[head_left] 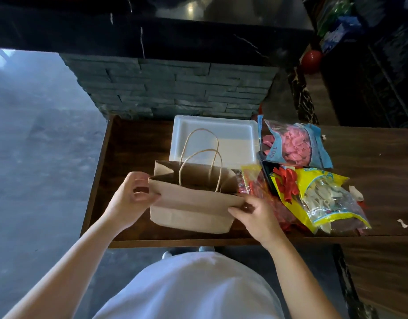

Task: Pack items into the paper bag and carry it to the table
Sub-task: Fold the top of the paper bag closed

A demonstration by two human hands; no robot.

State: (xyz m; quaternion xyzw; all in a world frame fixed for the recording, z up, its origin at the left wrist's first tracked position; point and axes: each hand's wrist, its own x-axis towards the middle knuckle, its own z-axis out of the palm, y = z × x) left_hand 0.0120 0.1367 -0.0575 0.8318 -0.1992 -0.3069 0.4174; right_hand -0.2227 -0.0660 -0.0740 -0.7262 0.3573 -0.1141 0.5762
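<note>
One paper bag [193,203] with two handles [199,166] sits at the centre, two hands [131,199] on it. One white tray [235,134] lies at 12 o'clock. Three balloon packs [295,146] lie at 3 o'clock. One red ball [310,61] sits at 1 o'clock.

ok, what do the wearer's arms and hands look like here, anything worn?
Both arms are bare to the frame edge: no sleeves visible, no gloves, watch or bracelets. The left hand and right hand show no rings I can make out. A white garment covers the torso.
</note>
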